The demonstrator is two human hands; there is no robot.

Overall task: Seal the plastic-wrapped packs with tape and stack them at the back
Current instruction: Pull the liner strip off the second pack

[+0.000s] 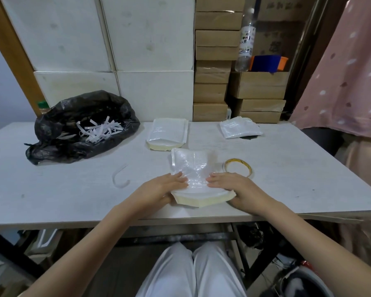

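On my feed the only true container on the bench point(62, 198) is the black rubbish bag point(81, 127) at the far left, its mouth slumped open toward me with a tangle of white paper strips point(99, 130) lying inside. Behind the bench stand white boxes point(150, 33) and a column of brown cartons point(214, 67), all shut, so I cannot tell what they hold. A clear bottle point(245, 39) stands on a carton at the right, just beside a blue and orange tub point(268, 63).

The pack I am working on point(198, 181) lies near the front edge, wrapped in crinkled clear plastic, its cream-coloured stack edge facing me. My left hand point(165, 188) holds its left side, fingers laid flat over the top and thumb tucked under the corner. My right hand point(234, 188) does the same on the right side, fingers flat on the wrap; neither grip is tight, and the fingertips nearly meet across the middle.

The roll of tape point(238, 169) lies flat just beside the pack's right edge, partly behind my right hand. A second wrapped pack point(168, 133) sits further back, directly beyond the first. A flat white packet point(240, 130) lies at the back right. A loose curled strip point(120, 179) rests on the bench to the left.
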